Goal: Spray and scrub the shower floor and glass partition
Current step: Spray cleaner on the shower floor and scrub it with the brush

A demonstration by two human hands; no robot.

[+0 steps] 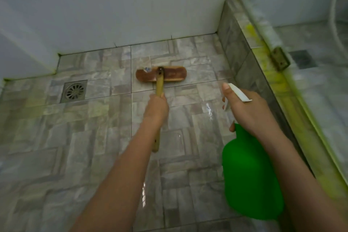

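My left hand grips the yellow wooden handle of a scrub brush, whose brown head lies flat on the grey tiled shower floor near the back wall. My right hand holds a green spray bottle by its white trigger head, nozzle pointing toward the floor ahead, index finger along the top. The glass partition rises on the right above a tiled kerb. Wet streaks shine on the floor between my arms.
A square metal floor drain sits left of the brush head. White tiled walls close the back and left. The tiled kerb on the right carries yellow-green staining and a metal hinge bracket.
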